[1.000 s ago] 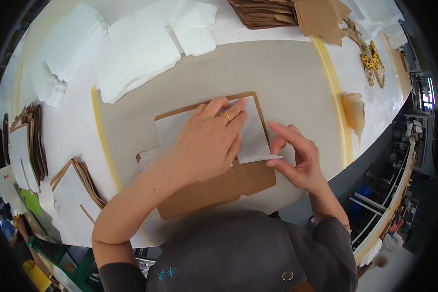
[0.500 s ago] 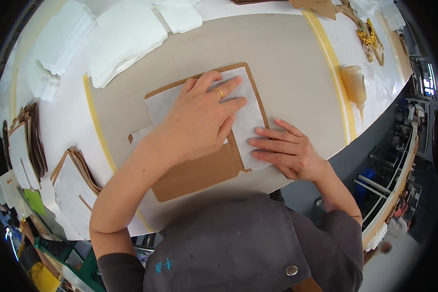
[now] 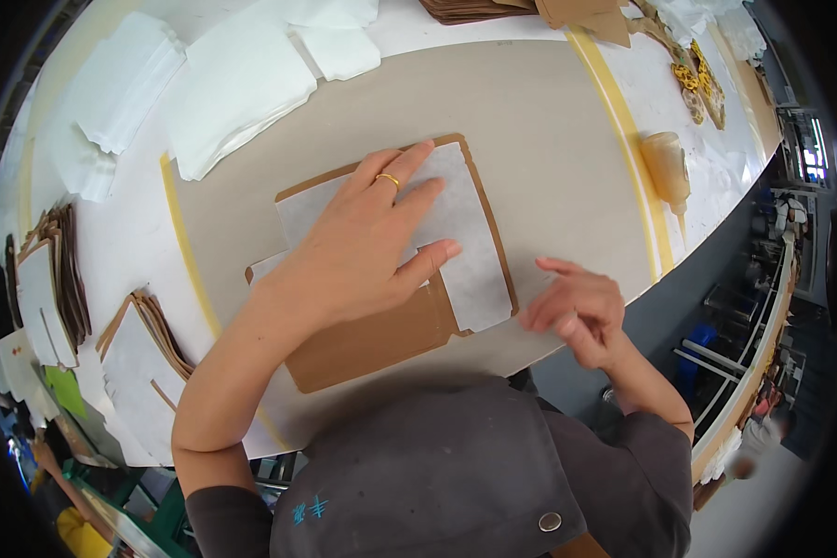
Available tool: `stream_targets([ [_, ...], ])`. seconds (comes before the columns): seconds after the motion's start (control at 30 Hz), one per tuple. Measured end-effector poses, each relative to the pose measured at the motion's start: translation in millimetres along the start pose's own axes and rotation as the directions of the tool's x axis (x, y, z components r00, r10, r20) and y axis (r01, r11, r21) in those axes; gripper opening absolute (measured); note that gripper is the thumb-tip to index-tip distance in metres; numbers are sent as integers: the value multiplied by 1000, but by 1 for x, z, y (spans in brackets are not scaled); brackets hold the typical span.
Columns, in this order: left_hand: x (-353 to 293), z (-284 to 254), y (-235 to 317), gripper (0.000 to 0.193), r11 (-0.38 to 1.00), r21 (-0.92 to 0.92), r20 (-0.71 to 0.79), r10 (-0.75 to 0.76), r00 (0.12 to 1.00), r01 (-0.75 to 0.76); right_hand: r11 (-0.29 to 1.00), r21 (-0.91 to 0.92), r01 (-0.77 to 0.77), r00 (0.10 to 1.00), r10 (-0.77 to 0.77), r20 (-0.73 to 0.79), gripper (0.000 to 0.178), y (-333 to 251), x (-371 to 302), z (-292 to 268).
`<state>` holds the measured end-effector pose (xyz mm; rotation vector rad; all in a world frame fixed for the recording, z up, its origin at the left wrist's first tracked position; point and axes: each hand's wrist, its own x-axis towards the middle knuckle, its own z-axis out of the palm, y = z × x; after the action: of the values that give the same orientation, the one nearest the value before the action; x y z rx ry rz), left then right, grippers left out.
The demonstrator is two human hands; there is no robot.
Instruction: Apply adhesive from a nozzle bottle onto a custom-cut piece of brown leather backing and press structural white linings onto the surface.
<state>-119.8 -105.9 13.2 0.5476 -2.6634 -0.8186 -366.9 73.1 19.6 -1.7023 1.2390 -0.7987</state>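
A flat brown piece, like leather or card, lies on the grey work mat. White lining sheet covers its upper and right parts, leaving a brown margin along the edges. My left hand, with a ring on one finger, rests on the lining with its fingers spread, hiding part of it. Off the lower right corner of the piece hovers my right hand, near the table's edge. Its fingers are loosely bent, apart and partly blurred, and I see nothing in them.
White sheet stacks lie at the back left. Brown pieces with white facing stand in bundles at the left. A squeeze bottle of amber liquid lies beyond the yellow tape. A brown stack is at the far edge.
My right hand has come off the lining and moved right, its fingers curling. My left hand has slid slightly left, its thumb now stretched out to the right.
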Motion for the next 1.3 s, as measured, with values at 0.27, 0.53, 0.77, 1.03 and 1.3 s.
stream_targets([
  [0.27,-39,-21,10,73,972,116,72,-213,974,204,694,-695,189,978,-69,197,93,-16,97,12],
  [0.53,-58,-18,16,61,983,67,93,-178,980,172,679,-695,236,964,-73,256,111,-10,114,19],
  [0.77,-71,-25,28,55,982,9,136,-190,972,190,702,-623,345,897,-51,439,107,-18,97,26],
  [1.03,-127,-41,54,35,953,-106,354,-232,906,285,830,-335,446,768,-163,620,81,-13,63,30],
  [1.3,-125,-3,35,62,878,285,-169,-349,922,384,789,-476,387,901,-214,377,66,-32,144,63],
])
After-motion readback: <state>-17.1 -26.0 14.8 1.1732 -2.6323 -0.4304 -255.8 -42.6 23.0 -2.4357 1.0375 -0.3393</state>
